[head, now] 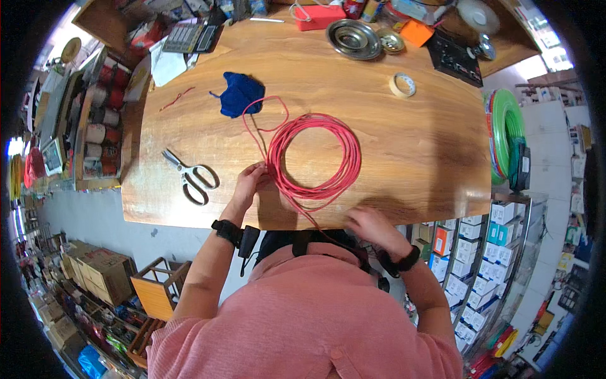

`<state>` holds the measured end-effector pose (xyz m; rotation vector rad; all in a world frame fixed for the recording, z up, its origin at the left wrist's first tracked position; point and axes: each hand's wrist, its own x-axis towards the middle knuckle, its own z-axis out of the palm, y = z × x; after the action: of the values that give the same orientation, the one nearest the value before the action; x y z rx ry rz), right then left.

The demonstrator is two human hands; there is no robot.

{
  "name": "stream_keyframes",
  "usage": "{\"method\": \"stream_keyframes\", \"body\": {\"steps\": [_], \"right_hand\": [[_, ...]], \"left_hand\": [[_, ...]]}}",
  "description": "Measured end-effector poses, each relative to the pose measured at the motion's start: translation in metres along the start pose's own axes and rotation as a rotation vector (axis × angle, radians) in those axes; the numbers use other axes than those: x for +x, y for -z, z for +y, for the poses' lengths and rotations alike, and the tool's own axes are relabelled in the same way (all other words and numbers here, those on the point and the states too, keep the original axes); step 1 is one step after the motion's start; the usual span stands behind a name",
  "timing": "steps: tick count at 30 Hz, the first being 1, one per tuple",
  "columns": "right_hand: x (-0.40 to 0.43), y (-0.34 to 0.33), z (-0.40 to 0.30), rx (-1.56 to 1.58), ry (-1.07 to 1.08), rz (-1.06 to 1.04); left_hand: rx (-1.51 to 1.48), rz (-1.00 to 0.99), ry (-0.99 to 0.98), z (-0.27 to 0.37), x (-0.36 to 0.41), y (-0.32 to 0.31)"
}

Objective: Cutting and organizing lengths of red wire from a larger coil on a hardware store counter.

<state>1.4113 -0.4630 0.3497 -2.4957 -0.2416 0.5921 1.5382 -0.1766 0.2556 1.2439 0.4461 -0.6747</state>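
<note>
A coil of red cable [348,175] lies on the wooden table [416,156] in front of me. My left hand [251,180] pinches the coil's left side between thumb and fingers. From the upper left of the coil, one loose loop of cable reaches over a blue cloth [239,97]. Another length runs from the coil's lower side over the table's front edge towards my lap. My right hand [376,230] is at that edge, right of this length, with fingers curled and blurred; whether it grips anything is unclear. Silver-handled scissors [189,177] lie left of my left hand.
A roll of tape [402,85] sits at the back right. Metal dishes [354,40], a red box [319,16] and a calculator [191,38] line the far side. A short reddish strand [177,98] lies left. Green hose coils [506,123] stand beyond the right edge.
</note>
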Motion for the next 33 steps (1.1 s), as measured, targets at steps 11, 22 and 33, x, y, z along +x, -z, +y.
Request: {"method": "stream_keyframes", "body": {"steps": [11,22,33], "right_hand": [[0.065,-0.099,-0.035,0.519,0.064,-0.125],[0.027,0.036,-0.085,1.269,-0.098,0.209],[0.009,0.067,-0.092,1.281,-0.129,0.537]], "left_hand": [[-0.223,-0.242,0.122,0.004,0.009,0.019],[-0.14,-0.211,0.132,0.003,0.007,0.007],[-0.268,-0.567,-0.08,0.028,-0.004,-0.066]]}}
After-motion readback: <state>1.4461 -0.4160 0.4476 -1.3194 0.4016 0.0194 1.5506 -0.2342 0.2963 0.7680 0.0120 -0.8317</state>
